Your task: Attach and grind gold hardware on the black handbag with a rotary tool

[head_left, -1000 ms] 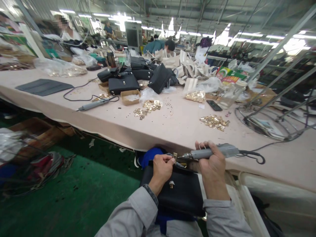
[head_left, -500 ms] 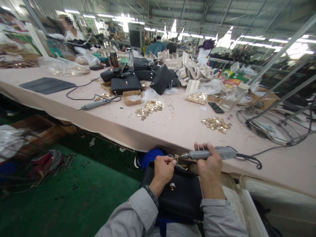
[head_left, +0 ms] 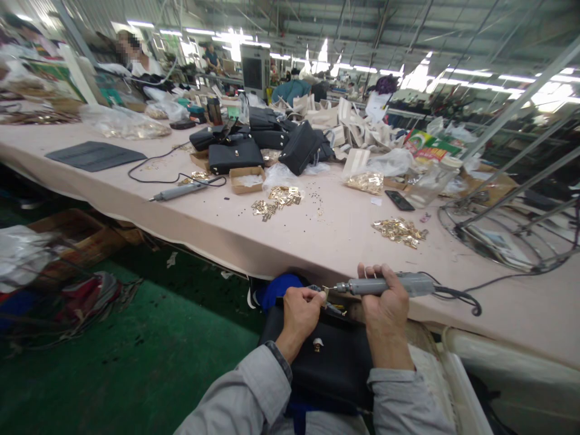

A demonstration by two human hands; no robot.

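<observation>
A black handbag [head_left: 335,362] lies on my lap below the table edge. My left hand [head_left: 301,314] is closed in a pinch on a small gold metal fitting [head_left: 323,292] at the bag's top. My right hand [head_left: 385,311] is wrapped round a grey electric screwdriver [head_left: 385,285], held level, its tip touching the fitting. The tool's black cord [head_left: 457,296] runs off to the right over the table.
The long pink table [head_left: 326,232] carries heaps of gold fittings [head_left: 399,231], a second grey screwdriver [head_left: 179,192], several black bags [head_left: 235,156], a small cardboard box [head_left: 247,179] and a wire fan guard [head_left: 507,232]. Green floor lies left. Other people work at the far end.
The view has shifted slightly. Both hands keep their hold, the screwdriver tip staying against the gold fitting.
</observation>
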